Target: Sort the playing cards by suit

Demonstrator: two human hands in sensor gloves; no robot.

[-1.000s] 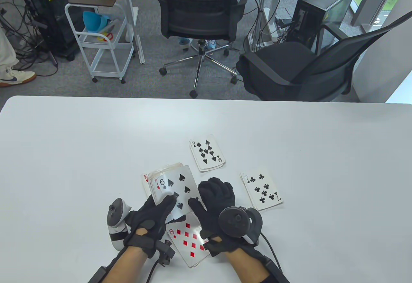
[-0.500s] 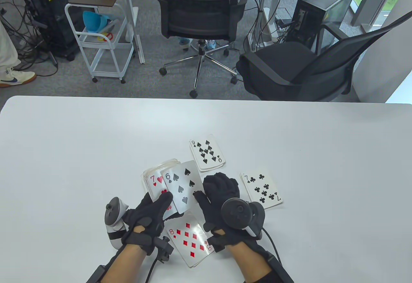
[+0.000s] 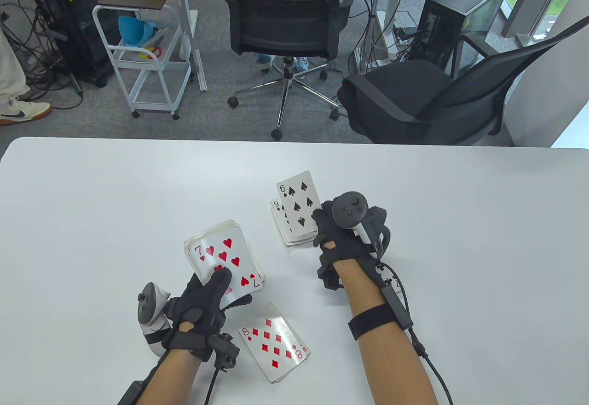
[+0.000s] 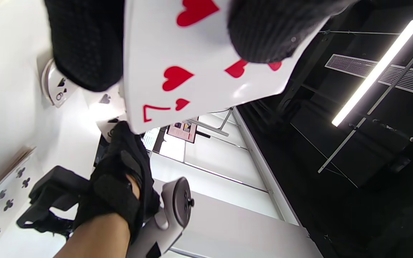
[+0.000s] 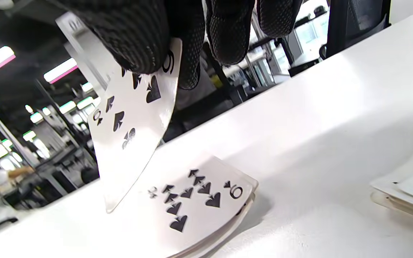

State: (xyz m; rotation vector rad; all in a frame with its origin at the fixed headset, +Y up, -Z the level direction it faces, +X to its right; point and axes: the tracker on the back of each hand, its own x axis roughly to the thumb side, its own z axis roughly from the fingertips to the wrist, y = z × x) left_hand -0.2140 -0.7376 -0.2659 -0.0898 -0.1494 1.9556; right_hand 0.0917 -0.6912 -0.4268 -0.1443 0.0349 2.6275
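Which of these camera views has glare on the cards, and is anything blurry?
Table view: sharp, with sheen on the eight of diamonds. Left wrist view: small glare spot on the seven of hearts. Right wrist view: the background is soft, and the six of spades shows a dull sheen.

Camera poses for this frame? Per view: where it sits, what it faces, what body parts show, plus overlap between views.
Table view: high over the near edge, looking down at the white table; shows the left hand, right hand and both forearms.
Left wrist view: under the left hand, tilted up at the ceiling; gloved fingers hold the deck, 7 of hearts on top; the right hand shows too.
Right wrist view: low by the tabletop; fingers pinch the 6 of spades.
Shared: the spades pile shows in all three.
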